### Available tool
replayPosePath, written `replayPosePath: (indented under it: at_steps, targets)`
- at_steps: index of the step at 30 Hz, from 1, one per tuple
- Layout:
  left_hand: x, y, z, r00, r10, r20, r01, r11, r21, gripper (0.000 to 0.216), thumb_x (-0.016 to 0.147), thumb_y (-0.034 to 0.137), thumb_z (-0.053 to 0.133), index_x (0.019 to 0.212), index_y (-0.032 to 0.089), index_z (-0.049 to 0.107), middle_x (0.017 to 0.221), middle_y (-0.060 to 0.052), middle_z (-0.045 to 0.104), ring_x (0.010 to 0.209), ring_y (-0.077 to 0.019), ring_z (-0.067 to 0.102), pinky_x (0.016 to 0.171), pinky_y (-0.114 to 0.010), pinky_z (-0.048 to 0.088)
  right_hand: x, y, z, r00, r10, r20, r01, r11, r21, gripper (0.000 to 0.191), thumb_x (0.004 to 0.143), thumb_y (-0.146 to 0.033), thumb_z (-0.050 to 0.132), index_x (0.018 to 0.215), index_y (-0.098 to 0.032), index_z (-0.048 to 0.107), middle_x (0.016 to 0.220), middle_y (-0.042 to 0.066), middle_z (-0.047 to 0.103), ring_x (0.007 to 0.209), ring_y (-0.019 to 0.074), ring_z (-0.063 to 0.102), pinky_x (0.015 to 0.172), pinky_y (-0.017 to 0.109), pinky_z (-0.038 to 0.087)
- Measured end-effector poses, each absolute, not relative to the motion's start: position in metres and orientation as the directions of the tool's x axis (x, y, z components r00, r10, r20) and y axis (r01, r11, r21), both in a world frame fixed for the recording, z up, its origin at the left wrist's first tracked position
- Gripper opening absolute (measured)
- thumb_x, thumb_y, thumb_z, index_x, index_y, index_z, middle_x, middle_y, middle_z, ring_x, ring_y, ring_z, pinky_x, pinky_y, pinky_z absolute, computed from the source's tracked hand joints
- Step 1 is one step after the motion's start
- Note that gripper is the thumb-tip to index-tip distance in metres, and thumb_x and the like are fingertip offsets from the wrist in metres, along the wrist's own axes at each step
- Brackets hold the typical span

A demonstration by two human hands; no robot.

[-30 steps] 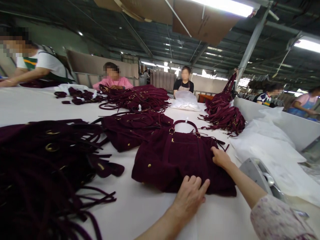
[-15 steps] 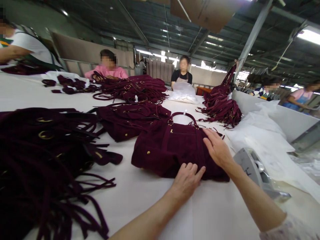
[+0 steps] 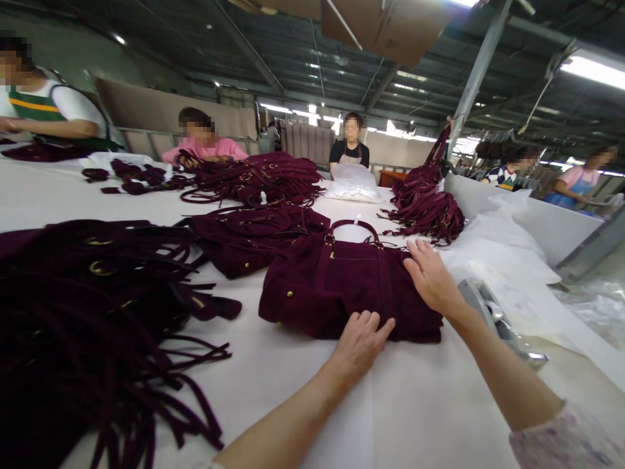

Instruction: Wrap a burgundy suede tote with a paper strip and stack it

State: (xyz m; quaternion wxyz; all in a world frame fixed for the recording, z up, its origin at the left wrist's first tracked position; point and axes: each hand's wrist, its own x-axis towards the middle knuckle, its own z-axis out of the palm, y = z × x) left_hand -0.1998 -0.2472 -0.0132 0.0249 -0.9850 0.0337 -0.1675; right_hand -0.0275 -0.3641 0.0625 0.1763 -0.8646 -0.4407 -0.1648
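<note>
A dark burgundy handbag (image 3: 356, 286) lies flat on the white table (image 3: 293, 391), its curved handle pointing away from me. My left hand (image 3: 364, 339) rests on the bag's near edge, fingers stretched over the fabric and the thumb out to the right. Against the bag's right end lies my right hand (image 3: 432, 277), flat, with fingers extended towards the far corner. Neither hand grasps the bag. Another burgundy bag (image 3: 234, 238) lies behind it to the left, partly covered by it.
At the left is a big heap of burgundy bags with straps (image 3: 97, 312). More burgundy straps (image 3: 258, 176) are piled farther back, and others (image 3: 430, 202) at the back right. A metal tape dispenser (image 3: 488, 309) and white plastic sheets (image 3: 502, 254) lie right. Several co-workers sit around.
The view has shifted slightly. The near right part of the bag appears pulled in a little, and my right hand has slid slightly along its end. Both hands stay on the bag.
</note>
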Motion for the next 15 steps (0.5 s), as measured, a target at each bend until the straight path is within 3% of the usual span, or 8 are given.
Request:
replayPosePath:
  at_steps: [2, 3, 6, 8, 12, 15]
  targets:
    - [-0.200, -0.248, -0.012, 0.943, -0.068, 0.325, -0.048, -0.997, -0.067, 0.045, 0.092, 0.032, 0.052, 0.135, 0.027, 0.042, 0.096, -0.006, 0.051, 0.087, -0.0212, 0.046, 0.073, -0.034, 0.035, -0.038, -0.370, 0.046, 0.462, 0.703, 0.541, 0.859, -0.506, -0.076, 0.058, 0.098, -0.041, 0.026, 0.152, -0.021, 0.017, 0.156, 0.011, 0.023, 0.145, 0.0297, 0.014, 0.114, 0.054, 0.017]
    - [-0.200, -0.248, -0.011, 0.943, -0.068, 0.325, -0.046, -0.996, -0.073, 0.042, 0.093, 0.031, 0.051, 0.134, 0.028, 0.044, 0.095, -0.006, 0.051, 0.086, -0.0209, 0.046, 0.072, -0.034, 0.034, -0.043, -0.373, 0.030, 0.450, 0.732, 0.512, 0.863, -0.503, -0.040, 0.059, 0.098, -0.040, 0.028, 0.152, -0.021, 0.017, 0.155, 0.011, 0.024, 0.144, 0.0299, 0.018, 0.114, 0.054, 0.019]
    - [-0.201, -0.249, -0.011, 0.940, -0.082, 0.332, -0.054, -0.994, -0.093, 0.036, 0.095, 0.029, 0.046, 0.131, 0.028, 0.046, 0.094, -0.005, 0.051, 0.085, -0.0205, 0.046, 0.072, -0.035, 0.035, -0.049, -0.378, -0.018, 0.502, 0.824, 0.263, 0.852, -0.523, 0.011, 0.054, 0.097, -0.038, 0.031, 0.149, -0.022, 0.027, 0.150, 0.012, 0.035, 0.139, 0.0297, 0.031, 0.111, 0.054, 0.025]
    - [-0.202, -0.250, -0.011, 0.940, -0.083, 0.330, -0.052, -0.993, -0.102, 0.038, 0.095, 0.029, 0.047, 0.132, 0.028, 0.045, 0.094, -0.006, 0.051, 0.086, -0.0206, 0.047, 0.074, -0.035, 0.035, -0.045, -0.374, -0.030, 0.500, 0.845, 0.190, 0.860, -0.511, 0.010, 0.051, 0.097, -0.039, 0.033, 0.146, -0.023, 0.036, 0.148, 0.013, 0.040, 0.137, 0.0306, 0.034, 0.109, 0.056, 0.025]
    - [-0.205, -0.252, -0.013, 0.952, -0.073, 0.298, -0.042, -0.993, -0.110, 0.040, 0.095, 0.029, 0.045, 0.135, 0.028, 0.043, 0.097, -0.007, 0.052, 0.088, -0.0208, 0.047, 0.074, -0.035, 0.037, -0.042, -0.350, -0.013, 0.430, 0.854, 0.292, 0.903, -0.406, -0.140, 0.052, 0.098, -0.040, 0.030, 0.144, -0.018, 0.038, 0.149, 0.013, 0.037, 0.141, 0.0286, 0.027, 0.112, 0.053, 0.024]
    - [-0.205, -0.253, -0.015, 0.954, -0.106, 0.282, -0.075, -0.990, -0.121, 0.029, 0.096, 0.027, 0.041, 0.120, 0.026, 0.057, 0.102, -0.008, 0.053, 0.093, -0.0214, 0.048, 0.076, -0.035, 0.040, -0.053, -0.337, -0.017, 0.375, 0.871, 0.316, 0.916, -0.294, -0.274, 0.052, 0.099, -0.036, 0.022, 0.149, -0.023, 0.029, 0.153, 0.006, 0.033, 0.143, 0.0224, 0.023, 0.113, 0.048, 0.026]
